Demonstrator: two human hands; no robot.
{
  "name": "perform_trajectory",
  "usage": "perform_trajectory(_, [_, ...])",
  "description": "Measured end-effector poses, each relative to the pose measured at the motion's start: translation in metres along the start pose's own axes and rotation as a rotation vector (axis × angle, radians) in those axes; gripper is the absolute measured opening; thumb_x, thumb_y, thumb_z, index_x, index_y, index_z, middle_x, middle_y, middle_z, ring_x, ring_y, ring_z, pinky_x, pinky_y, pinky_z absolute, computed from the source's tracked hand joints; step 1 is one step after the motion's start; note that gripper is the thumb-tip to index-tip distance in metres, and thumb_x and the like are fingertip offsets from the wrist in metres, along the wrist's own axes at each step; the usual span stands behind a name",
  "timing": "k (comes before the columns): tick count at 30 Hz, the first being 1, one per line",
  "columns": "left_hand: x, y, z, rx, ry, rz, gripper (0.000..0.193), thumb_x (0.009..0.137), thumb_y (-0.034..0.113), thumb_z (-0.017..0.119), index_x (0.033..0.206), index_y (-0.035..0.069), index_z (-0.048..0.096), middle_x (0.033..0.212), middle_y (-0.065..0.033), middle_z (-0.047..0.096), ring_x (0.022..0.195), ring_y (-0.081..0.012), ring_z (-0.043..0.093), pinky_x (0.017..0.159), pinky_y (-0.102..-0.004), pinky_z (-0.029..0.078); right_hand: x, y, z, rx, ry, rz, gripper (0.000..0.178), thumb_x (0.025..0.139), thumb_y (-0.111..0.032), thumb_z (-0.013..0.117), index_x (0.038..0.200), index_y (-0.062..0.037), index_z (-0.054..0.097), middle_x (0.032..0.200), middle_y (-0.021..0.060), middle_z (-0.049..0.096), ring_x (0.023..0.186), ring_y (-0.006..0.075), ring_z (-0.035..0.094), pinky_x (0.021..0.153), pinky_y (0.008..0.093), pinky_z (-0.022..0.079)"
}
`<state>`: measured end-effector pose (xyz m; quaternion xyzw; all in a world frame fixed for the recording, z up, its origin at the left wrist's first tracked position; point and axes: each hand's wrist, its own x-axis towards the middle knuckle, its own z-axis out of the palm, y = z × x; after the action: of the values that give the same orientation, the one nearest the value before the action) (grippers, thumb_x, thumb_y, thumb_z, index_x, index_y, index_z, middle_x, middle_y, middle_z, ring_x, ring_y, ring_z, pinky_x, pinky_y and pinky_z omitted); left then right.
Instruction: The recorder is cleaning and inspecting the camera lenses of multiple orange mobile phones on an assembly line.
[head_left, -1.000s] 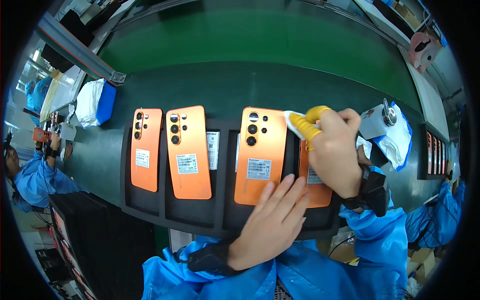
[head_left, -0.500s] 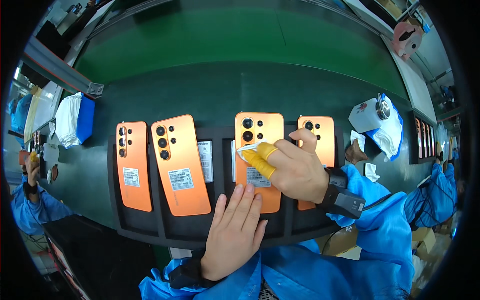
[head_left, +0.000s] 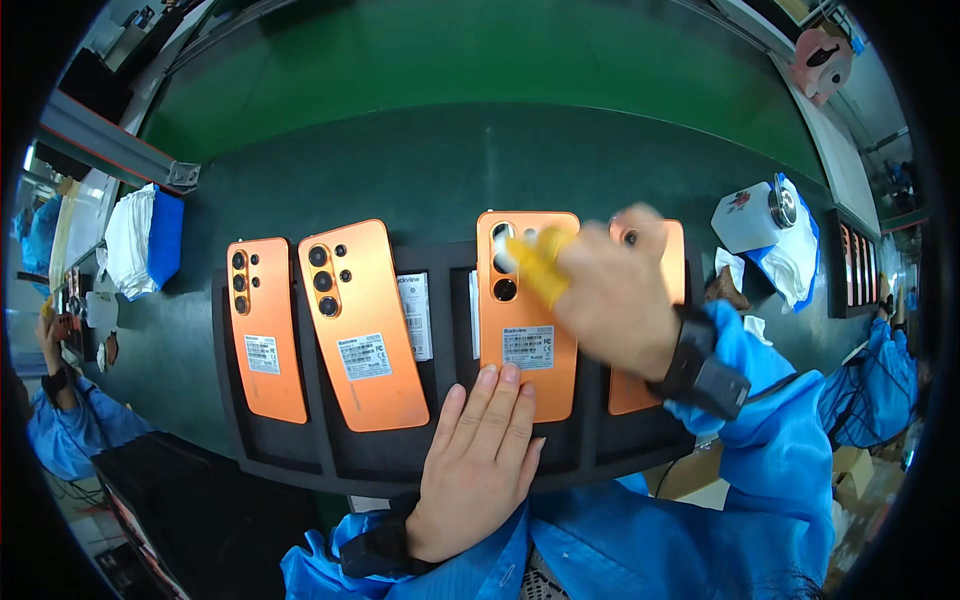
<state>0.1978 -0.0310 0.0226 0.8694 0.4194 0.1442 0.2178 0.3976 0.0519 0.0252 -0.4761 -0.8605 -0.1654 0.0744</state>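
Several orange smartphones lie back side up on a black tray [head_left: 600, 462]. My left hand [head_left: 472, 470] rests flat, fingers stretched out, on the lower end of the third phone [head_left: 548, 392] from the left. At that phone's camera lenses, my right hand [head_left: 622, 300], blurred by motion, pinches a white cloth [head_left: 505, 252] in fingers wearing yellow finger cots. Its arm partly covers the rightmost phone [head_left: 662, 258]. To the left lie a tilted phone [head_left: 375, 402] and the leftmost phone [head_left: 278, 388], both with pale labels.
A blue box of white wipes [head_left: 168, 240] stands at the left. On the right are a white bottle with a metal top [head_left: 745, 218], more white wipes [head_left: 790, 265] and a brown crumpled piece [head_left: 728, 286]. Other people in blue sleeves sit at both sides.
My right hand has moved up the third phone with the cloth, from below the lenses onto them. My left hand stays on the phone's lower end.
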Motion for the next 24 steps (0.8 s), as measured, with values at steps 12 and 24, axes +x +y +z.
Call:
perform_trajectory(12, [0.0, -0.001, -0.002, 0.017, -0.065, -0.004, 0.056, 0.078, 0.018, 0.071, 0.129, 0.004, 0.055, 0.141, -0.0215, 0.043, 0.134, -0.0362, 0.039, 0.11, -0.0522, 0.027, 0.027, 0.013, 0.005, 0.042, 0.107, 0.166, 0.013, 0.075, -0.012, 0.069, 0.085, -0.004, 0.073, 0.087, 0.003, 0.059, 0.079, 0.017, 0.057, 0.086, 0.0427, 0.031])
perform_trajectory(24, [0.003, 0.002, -0.003, 0.061, -0.072, -0.011, 0.055, 0.079, 0.02, 0.07, 0.13, 0.007, 0.055, 0.139, -0.0222, 0.044, 0.132, -0.038, 0.04, 0.109, -0.0525, 0.029, 0.027, 0.01, -0.002, 0.094, 0.113, 0.121, 0.013, 0.077, -0.015, 0.064, 0.067, -0.0087, 0.07, 0.084, 0.0024, 0.054, 0.079, 0.016, 0.058, 0.089, 0.0438, 0.033])
